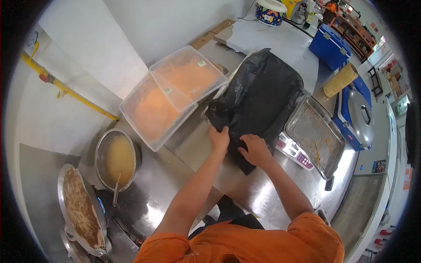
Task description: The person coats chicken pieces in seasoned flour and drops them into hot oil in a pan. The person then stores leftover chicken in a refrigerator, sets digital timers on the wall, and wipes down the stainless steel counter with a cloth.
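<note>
Black plastic sheeting [267, 92] covers a rectangular tray or container in the middle of the metal counter, with a pale edge showing at its upper left. At its near left corner, my left hand [219, 139] has its fingers closed on the plastic. My right hand [255, 150] rests on the near edge of the plastic, its fingers apart. Left of the covering, two translucent plastic boxes [151, 109] with orange contents overlap. To the right lies a glass dish [315, 133] with crumbs, next to a kitchen scale [294, 152].
A pot of yellowish liquid [118, 160] holds a spoon. A large pan [81, 208] sits at the lower left. Blue coolers [330, 47], a yellowish cylinder [340, 80] and a metal lid [360, 113] stand at the right. A person [330, 11] is far back.
</note>
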Demonstrator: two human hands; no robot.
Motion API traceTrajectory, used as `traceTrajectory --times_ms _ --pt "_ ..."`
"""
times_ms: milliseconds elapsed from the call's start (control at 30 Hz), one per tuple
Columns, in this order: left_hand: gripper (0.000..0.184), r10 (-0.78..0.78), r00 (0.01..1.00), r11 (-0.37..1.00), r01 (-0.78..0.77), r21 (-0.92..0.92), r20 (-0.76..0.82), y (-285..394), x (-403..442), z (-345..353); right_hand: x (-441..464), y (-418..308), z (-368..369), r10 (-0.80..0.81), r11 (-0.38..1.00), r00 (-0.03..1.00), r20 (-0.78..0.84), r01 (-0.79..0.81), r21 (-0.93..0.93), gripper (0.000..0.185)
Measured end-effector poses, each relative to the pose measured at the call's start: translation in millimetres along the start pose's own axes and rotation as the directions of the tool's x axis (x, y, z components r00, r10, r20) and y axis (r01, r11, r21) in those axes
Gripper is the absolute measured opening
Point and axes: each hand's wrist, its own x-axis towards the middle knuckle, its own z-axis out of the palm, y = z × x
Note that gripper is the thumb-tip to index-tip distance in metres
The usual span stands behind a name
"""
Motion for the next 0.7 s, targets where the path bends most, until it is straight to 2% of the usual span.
traceTrajectory --times_ms 200,300,400,500,567,600,633,667,700 --pt "0.040 -0.130 0.988 0.991 0.132 0.016 -0.082 -19.8 -70.3 -47.3 -47.8 -24.8 33.5 -0.031 0.999 0.999 0.015 0.030 0.020 0.035" --pt "0.040 -0.183 0.979 0.983 0.185 0.013 -0.086 -27.4 -96.3 -77.6 -68.3 -45.6 41.1 -0.113 0.989 0.993 0.047 0.107 0.106 0.032" --pt "0.040 -0.142 0.989 0.990 0.141 -0.021 -0.043 -33.6 -118.3 -124.4 -77.5 -72.1 43.4 -0.160 0.915 0.986 0.055 0.127 0.382 0.028" --pt "0.043 -0.108 0.993 0.993 0.110 0.031 -0.053 -50.9 -144.8 -167.4 -43.4 -113.2 51.1 0.041 0.801 0.986 -0.163 0.065 0.595 0.025" --pt "0.045 -0.130 0.986 0.989 0.137 0.061 -0.106 -77.1 -147.9 -187.0 12.2 -132.4 55.3 0.131 0.834 0.914 -0.385 0.109 0.542 0.026" --pt "0.046 -0.149 0.984 0.985 0.157 0.075 -0.092 -73.5 -154.7 -201.0 51.1 -127.7 65.3 0.013 0.929 0.843 -0.537 0.188 0.319 0.028" --pt "0.046 -0.167 0.983 0.981 0.174 0.089 -0.080 -64.4 -162.4 -215.9 80.2 -134.7 62.5 -0.088 0.989 0.795 -0.600 0.142 0.042 0.036" --pt "0.047 -0.193 0.979 0.974 0.199 0.104 -0.069 -61.5 -169.1 -229.7 98.2 -143.7 56.2 -0.132 0.990 0.808 -0.574 0.080 -0.115 0.038" --pt "0.047 -0.216 0.975 0.976 0.218 0.024 -0.053 -70.7 -171.1 -243.0 113.0 -153.0 52.7 -0.165 0.964 0.826 -0.539 0.018 -0.267 0.041"
